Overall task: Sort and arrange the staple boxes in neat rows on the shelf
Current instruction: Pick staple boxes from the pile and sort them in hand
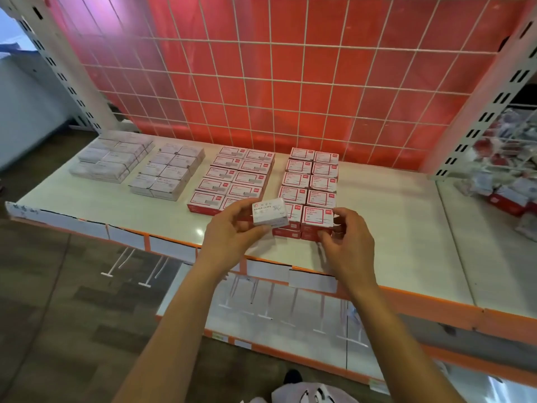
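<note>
My left hand [232, 228] holds a small white box [269, 213] marked "PAPER CLIPS" above the front of the shelf [392, 216]. My right hand [345, 237] grips the front right red-and-white box [317, 216] at the near end of the right block of stacked red boxes [312, 177]. A second block of red boxes [232, 177] lies to its left. Two blocks of white boxes, one in the middle left [167, 173] and one at the far left [112, 159], lie in rows further left.
A red wire-grid back panel [276, 77] rises behind the shelf. A heap of loose red and white boxes [505, 181] sits on the neighbouring shelf at right. White slotted uprights [476, 112] frame the bay. A lower shelf with white hooks [261, 309] juts out below.
</note>
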A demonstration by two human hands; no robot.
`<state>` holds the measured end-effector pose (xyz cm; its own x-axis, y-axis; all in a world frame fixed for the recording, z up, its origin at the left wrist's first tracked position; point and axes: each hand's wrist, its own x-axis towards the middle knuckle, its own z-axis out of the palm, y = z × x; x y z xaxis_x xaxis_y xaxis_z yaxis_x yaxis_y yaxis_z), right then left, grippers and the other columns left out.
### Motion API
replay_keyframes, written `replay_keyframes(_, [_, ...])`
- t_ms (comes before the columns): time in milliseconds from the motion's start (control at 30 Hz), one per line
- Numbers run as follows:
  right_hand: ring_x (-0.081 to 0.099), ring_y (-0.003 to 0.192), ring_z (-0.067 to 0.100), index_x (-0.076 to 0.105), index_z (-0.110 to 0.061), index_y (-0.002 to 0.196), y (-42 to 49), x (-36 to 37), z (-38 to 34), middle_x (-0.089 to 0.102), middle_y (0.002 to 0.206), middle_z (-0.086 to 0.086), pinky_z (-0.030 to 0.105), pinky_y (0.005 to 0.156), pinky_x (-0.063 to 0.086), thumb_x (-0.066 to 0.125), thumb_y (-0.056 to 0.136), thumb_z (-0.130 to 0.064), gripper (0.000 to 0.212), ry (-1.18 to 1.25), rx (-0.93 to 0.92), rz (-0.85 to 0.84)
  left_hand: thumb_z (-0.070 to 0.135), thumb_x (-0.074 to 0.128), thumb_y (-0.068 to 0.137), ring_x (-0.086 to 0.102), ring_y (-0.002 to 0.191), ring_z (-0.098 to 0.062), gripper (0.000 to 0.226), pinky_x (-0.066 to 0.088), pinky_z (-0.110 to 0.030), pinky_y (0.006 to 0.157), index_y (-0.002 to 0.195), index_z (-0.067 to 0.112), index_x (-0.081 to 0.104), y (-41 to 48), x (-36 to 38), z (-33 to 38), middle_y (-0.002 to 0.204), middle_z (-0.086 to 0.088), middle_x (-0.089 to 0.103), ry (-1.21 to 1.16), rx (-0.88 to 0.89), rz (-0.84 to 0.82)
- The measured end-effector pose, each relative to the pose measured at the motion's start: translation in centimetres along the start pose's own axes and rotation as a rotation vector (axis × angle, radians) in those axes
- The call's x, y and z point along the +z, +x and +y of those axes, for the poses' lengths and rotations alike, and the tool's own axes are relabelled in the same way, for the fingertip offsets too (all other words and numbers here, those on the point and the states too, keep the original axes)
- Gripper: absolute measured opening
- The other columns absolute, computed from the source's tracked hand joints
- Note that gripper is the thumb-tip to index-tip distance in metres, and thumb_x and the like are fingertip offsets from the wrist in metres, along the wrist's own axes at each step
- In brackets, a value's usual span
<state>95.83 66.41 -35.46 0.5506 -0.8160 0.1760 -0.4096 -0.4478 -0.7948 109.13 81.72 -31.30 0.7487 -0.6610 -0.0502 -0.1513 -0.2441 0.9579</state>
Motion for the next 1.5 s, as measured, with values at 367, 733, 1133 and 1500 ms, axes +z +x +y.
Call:
replay_keyframes(367, [0.050, 0.112, 0.021, 0.057, -0.015, 0.122, 0.7, 0.0, -3.1, 0.058, 0.123, 0.003, 0.022, 0.090, 0.036, 0.072, 0.080, -0.014, 0.045, -0.079, -0.255, -0.042, 0.011, 0.075, 0.079, 0.065, 0.097, 0.002, 0.051, 0.055, -0.017, 0.076, 0.118, 0.038, 0.056, 0.8, -0.5, -0.3, 0.108, 0.022, 0.064, 0.019, 0.053, -0.021])
replay_keyframes(733, [0.052, 0.107, 0.015, 0.054, -0.016, 0.129, 0.9, 4.8, -8.4, 0.058, 0.124, 0.002, 0.030, 0.091, 0.048, 0.071, 0.082, -0.016, 0.050, -0.006, -0.341, -0.269, 0.009, 0.076, 0.077, 0.064, 0.103, -0.002, 0.053, 0.056, -0.029, 0.087, 0.115, 0.039, 0.057, 2.5, -5.6, -1.7, 0.115, 0.016, 0.066, 0.046, 0.084, -0.038])
replay_keyframes(1133, [0.047, 0.119, 0.018, 0.052, -0.017, 0.132, 1.8, 15.1, -14.8, 0.055, 0.129, 0.001, 0.033, 0.102, 0.040, 0.072, 0.081, -0.022, 0.055, -0.072, -0.312, -0.294, 0.023, 0.079, 0.075, 0.064, 0.091, 0.003, 0.052, 0.053, -0.015, 0.081, 0.121, 0.034, 0.059, 6.7, -17.7, -5.4, 0.109, 0.016, 0.065, 0.294, 0.079, -0.057])
replay_keyframes(1500, [0.048, 0.114, 0.013, 0.052, -0.021, 0.130, 2.7, 22.2, -18.9, 0.055, 0.125, -0.002, 0.025, 0.099, 0.039, 0.069, 0.083, -0.021, 0.050, -0.145, -0.229, -0.263, 0.014, 0.077, 0.077, 0.062, 0.076, 0.012, 0.045, 0.046, -0.001, 0.067, 0.119, 0.023, 0.062, 13.4, -26.0, -6.3, 0.097, 0.015, 0.066, 0.408, 0.053, -0.044])
